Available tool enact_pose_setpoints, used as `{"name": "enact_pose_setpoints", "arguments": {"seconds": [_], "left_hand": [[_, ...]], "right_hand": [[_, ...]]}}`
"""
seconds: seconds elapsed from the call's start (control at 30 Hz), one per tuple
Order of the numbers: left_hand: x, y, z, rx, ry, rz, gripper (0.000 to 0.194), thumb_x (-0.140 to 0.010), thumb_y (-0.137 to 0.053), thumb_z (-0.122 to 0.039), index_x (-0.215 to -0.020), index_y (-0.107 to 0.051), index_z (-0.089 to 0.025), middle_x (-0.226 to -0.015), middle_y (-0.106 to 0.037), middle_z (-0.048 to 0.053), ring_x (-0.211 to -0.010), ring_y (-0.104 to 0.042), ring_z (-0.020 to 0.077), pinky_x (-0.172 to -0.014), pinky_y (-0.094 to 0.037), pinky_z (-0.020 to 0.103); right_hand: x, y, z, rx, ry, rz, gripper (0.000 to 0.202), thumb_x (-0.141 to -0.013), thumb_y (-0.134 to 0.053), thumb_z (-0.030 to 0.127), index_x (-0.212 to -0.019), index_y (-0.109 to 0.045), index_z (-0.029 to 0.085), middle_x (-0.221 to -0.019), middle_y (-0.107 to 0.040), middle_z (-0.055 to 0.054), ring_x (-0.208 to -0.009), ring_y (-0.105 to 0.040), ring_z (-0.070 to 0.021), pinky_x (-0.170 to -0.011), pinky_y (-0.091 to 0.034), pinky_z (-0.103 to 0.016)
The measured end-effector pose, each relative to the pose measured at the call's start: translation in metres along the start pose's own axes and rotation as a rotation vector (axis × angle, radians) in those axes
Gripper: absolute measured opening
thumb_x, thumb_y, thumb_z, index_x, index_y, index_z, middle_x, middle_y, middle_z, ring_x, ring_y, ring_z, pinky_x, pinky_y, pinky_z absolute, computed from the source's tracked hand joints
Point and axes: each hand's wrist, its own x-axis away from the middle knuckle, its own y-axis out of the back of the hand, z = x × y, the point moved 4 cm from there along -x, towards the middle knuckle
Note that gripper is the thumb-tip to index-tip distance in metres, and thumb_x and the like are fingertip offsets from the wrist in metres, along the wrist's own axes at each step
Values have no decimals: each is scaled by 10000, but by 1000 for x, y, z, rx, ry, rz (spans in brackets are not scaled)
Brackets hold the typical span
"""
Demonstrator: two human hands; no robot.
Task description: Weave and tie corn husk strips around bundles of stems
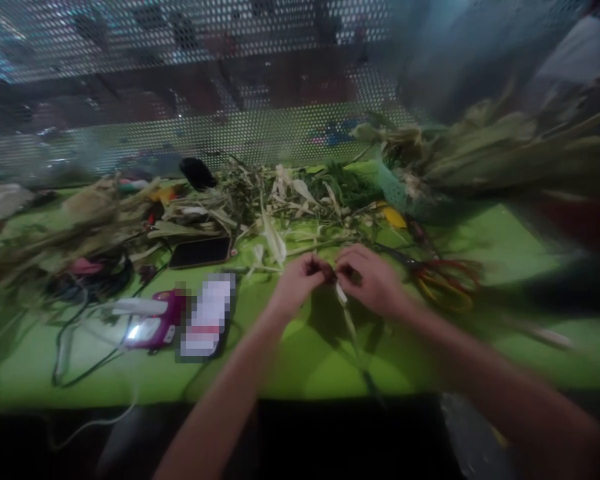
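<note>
My left hand [300,283] and my right hand [370,280] meet just above the green tabletop, their fingertips pinched close together. Between them they hold a thin, pale plant strip [349,320], like a dried husk or leaf. Its long end hangs from under my right fingers towards the table's front edge. What the fingertips do with the strip's upper end is hidden. Just beyond my left hand lies a pale, dried leaf [274,240]. To the right of my right hand are scissors-like tools with red and yellow handles [445,283], blurred.
Dried leaves [300,193] heap along the back, before a perforated metal panel [280,120]. A large leaf bundle [505,157] rests at the right by a teal container [393,183]. On the left lie a black phone [200,253], a lit phone [207,317], and a magenta device [163,320] with cables.
</note>
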Motion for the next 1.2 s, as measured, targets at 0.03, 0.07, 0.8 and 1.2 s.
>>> {"name": "enact_pose_setpoints", "arguments": {"seconds": [0.03,0.07,0.8,1.2], "left_hand": [[0,0,1,27,9,4,125,-663,-716,-161,-754,-633,-142,-684,-647,-8,-666,-603,109,-723,-505,267],[0,0,2,54,17,8,135,-658,-727,-163,-749,-629,-140,-679,-644,-8,-660,-603,107,-721,-509,267],[0,6,1,-81,-42,-60,138,-629,-745,-154,-742,-670,-135,-682,-661,1,-657,-600,107,-685,-478,251],[0,4,-1,-21,-45,-60,184,-612,-776,-172,-754,-664,-135,-696,-668,3,-662,-614,112,-704,-509,268]], "right_hand": [[0,0,1,12,18,-1,94,-843,-571,118,-861,-609,202,-959,-671,-81,-856,-632,-191,-736,-507,-297],[1,0,2,27,37,-4,93,-846,-571,121,-864,-614,201,-960,-676,-81,-858,-635,-193,-738,-509,-301],[-1,1,-7,-77,-147,101,18,-831,-641,207,-832,-655,197,-799,-652,-24,-658,-587,-141,-593,-441,-256],[4,-12,-29,-384,-404,132,114,-783,-678,279,-842,-682,182,-771,-700,-22,-661,-613,-164,-581,-454,-270]]}}
